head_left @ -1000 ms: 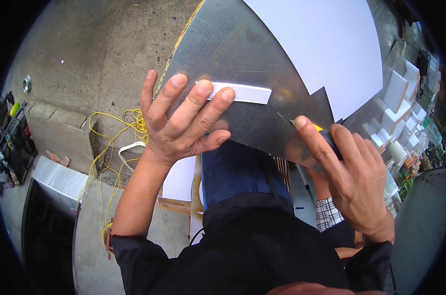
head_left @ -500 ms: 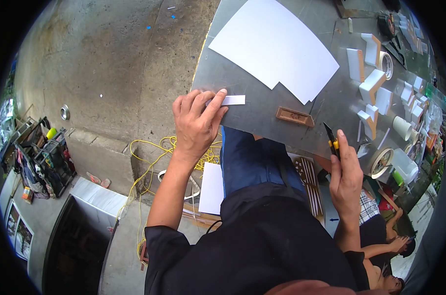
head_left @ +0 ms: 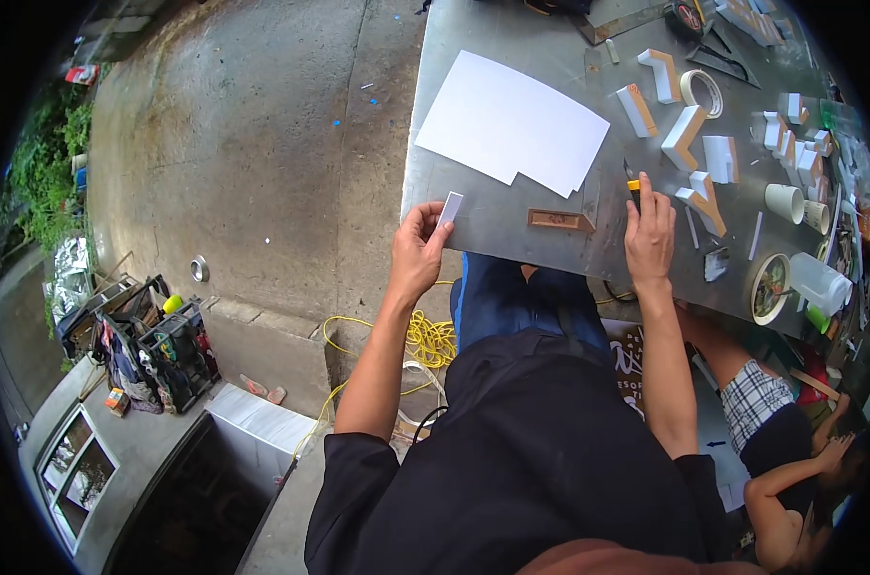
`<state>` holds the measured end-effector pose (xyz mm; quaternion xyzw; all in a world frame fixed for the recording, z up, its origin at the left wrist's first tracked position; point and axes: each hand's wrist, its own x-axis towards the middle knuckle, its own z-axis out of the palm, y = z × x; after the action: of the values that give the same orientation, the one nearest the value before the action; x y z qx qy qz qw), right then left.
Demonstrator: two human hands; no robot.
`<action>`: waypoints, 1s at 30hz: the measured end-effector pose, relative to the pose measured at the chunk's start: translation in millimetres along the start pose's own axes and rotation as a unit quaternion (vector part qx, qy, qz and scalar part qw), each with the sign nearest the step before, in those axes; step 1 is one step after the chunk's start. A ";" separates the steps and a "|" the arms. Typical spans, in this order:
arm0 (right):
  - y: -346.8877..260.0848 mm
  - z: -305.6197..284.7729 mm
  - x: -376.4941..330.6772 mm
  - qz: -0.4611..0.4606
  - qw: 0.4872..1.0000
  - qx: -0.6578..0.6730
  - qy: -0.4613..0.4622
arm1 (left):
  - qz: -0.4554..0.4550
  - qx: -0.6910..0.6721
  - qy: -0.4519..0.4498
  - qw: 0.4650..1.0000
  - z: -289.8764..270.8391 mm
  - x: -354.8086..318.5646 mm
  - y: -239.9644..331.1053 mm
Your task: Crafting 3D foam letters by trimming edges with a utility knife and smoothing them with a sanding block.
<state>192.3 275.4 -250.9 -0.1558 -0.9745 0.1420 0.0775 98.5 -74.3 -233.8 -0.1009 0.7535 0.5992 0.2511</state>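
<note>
Near the table's left corner, my left hand (head_left: 418, 251) pinches a short white strip (head_left: 450, 207) between thumb and fingers, one end standing up. My right hand (head_left: 649, 237) grips a black and yellow utility knife (head_left: 633, 185) over the table, its blade pointing away from me. Between and beyond my hands lies a large white sheet (head_left: 511, 125) with a notch cut in its near edge. A small brown rectangular block with a recessed top (head_left: 557, 219) rests close to the table's near edge, between my hands.
On the metal table (head_left: 492, 225), white letter-like pieces with tan sides (head_left: 685, 139) stand to the right. Around them are a tape roll (head_left: 701, 93), a paper cup (head_left: 785, 202) and a clear plastic container (head_left: 818, 281). Yellow cord (head_left: 429, 340) lies coiled below. Another person (head_left: 789, 479) is at lower right.
My left hand has lifted the white strip from the tabletop and tilted it up. My right hand has moved forward over the table with the knife. The whole view has shifted.
</note>
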 end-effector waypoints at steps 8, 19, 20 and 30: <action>-1.3 7.5 11.0 0.031 0.994 -0.093 -0.037 | -0.076 -0.327 -0.050 0.941 7.5 -30.1 56.8; -167.8 -175.8 43.1 0.041 0.802 0.587 -0.103 | 0.116 -0.304 -0.172 0.930 43.2 -65.1 173.1; -172.7 -184.0 48.1 0.032 0.792 0.598 -0.121 | 0.138 -0.299 -0.180 0.927 44.2 -66.1 181.2; -177.9 -228.1 74.5 0.092 0.675 0.724 -0.113 | 0.168 -0.263 -0.280 0.908 40.6 -60.3 238.3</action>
<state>116.8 195.1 26.7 -0.1225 -0.5492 0.8256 0.0422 52.5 17.8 -7.0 0.1370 0.4726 0.8128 0.3119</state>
